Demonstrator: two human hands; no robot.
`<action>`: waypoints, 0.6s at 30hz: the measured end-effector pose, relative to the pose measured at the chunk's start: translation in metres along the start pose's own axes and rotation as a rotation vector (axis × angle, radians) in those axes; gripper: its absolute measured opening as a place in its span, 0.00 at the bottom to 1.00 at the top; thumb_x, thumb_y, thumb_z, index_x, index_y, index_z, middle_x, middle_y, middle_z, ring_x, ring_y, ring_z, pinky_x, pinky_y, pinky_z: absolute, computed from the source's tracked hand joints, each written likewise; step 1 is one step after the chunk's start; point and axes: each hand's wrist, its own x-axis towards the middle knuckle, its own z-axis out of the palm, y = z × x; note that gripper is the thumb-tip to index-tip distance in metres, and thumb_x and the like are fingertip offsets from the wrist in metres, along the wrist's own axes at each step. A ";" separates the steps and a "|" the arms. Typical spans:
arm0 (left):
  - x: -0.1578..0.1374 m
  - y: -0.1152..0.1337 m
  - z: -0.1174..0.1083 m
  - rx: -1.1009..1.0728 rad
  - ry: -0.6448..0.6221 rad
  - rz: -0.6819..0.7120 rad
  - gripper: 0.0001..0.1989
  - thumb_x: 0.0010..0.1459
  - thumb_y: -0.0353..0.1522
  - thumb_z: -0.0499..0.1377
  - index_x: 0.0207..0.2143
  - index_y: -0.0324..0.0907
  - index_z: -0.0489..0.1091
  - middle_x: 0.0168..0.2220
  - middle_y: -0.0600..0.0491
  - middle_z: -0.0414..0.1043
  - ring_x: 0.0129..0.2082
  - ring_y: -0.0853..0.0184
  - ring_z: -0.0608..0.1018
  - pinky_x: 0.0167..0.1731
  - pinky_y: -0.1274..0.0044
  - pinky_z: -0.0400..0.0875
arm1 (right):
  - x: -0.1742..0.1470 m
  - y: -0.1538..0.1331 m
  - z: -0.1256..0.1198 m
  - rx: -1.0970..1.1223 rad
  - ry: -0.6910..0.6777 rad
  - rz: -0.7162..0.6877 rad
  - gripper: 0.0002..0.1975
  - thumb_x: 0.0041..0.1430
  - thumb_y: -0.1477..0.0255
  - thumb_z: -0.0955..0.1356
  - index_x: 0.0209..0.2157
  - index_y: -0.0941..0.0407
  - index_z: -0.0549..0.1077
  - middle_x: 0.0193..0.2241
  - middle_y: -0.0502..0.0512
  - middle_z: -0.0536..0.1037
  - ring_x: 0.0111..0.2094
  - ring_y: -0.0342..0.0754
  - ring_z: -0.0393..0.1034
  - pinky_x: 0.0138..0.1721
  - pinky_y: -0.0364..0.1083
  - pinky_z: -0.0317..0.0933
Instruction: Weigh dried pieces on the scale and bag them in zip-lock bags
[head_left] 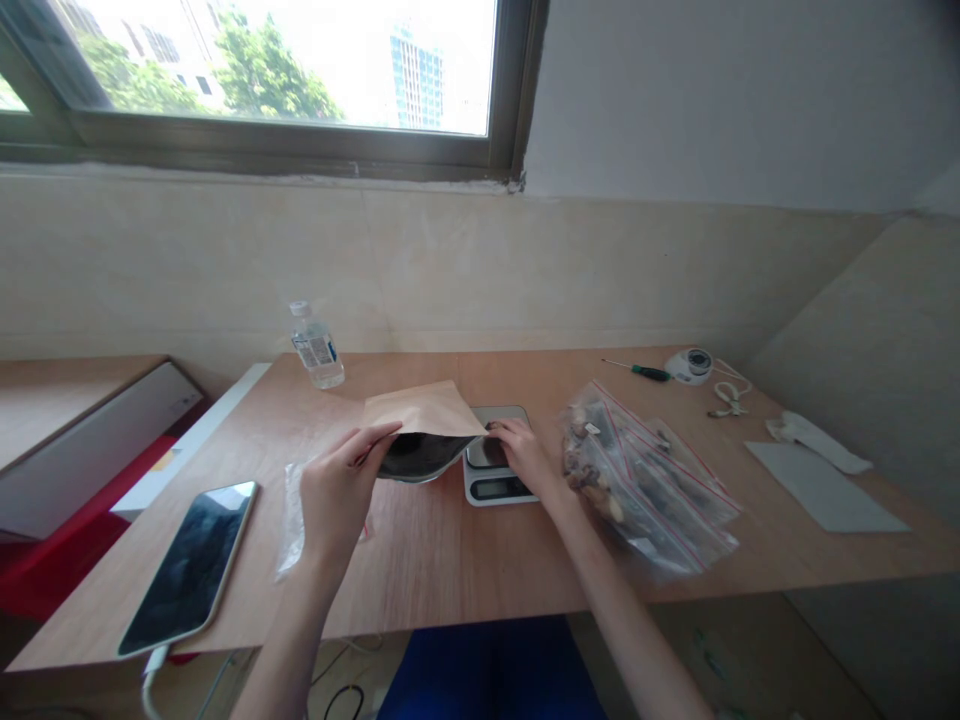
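A brown kraft paper pouch [420,408] is held up over the table with its mouth spread and its dark inside showing. My left hand [341,480] pinches the left corner of the mouth. At the right corner, my right hand [525,455] has its fingers closed on the pouch edge. Behind and beside that hand lies a small white digital scale [501,490], partly hidden by the pouch and fingers. Clear zip bags [645,490] with red seal lines lie right of my right hand; some hold brown pieces. What is inside the pouch cannot be made out.
A phone [191,565] with a cable lies front left, near a clear plastic wrapper [292,520]. A water bottle [318,355] stands at the back left. At the back right are a screwdriver [649,373] and a white dome camera [688,366]. White paper [825,490] lies far right.
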 end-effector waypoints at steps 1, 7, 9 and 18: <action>0.000 -0.001 0.000 0.004 -0.008 0.018 0.09 0.57 0.38 0.57 0.37 0.51 0.77 0.34 0.59 0.78 0.30 0.70 0.78 0.27 0.81 0.65 | 0.002 0.004 0.001 -0.022 -0.025 0.003 0.19 0.56 0.85 0.59 0.41 0.55 0.76 0.42 0.59 0.77 0.46 0.51 0.68 0.47 0.53 0.64; 0.001 -0.004 0.000 0.008 -0.010 0.047 0.10 0.57 0.39 0.57 0.38 0.50 0.77 0.33 0.58 0.78 0.29 0.71 0.78 0.26 0.81 0.65 | -0.008 0.008 -0.003 -0.086 -0.061 0.076 0.25 0.55 0.83 0.61 0.53 0.50 0.68 0.52 0.57 0.71 0.52 0.53 0.65 0.53 0.58 0.56; 0.000 -0.004 0.000 0.012 -0.012 0.052 0.10 0.57 0.39 0.57 0.38 0.50 0.77 0.33 0.58 0.78 0.28 0.71 0.78 0.26 0.81 0.64 | -0.014 0.007 -0.005 -0.037 -0.051 0.080 0.27 0.56 0.80 0.62 0.57 0.49 0.62 0.54 0.57 0.69 0.55 0.53 0.63 0.55 0.60 0.53; -0.004 -0.003 -0.002 0.000 -0.030 0.054 0.11 0.57 0.40 0.56 0.37 0.49 0.77 0.34 0.57 0.78 0.30 0.69 0.78 0.27 0.80 0.65 | -0.033 0.003 -0.015 -0.002 0.029 0.158 0.22 0.64 0.67 0.58 0.58 0.56 0.60 0.57 0.63 0.65 0.59 0.53 0.56 0.58 0.57 0.52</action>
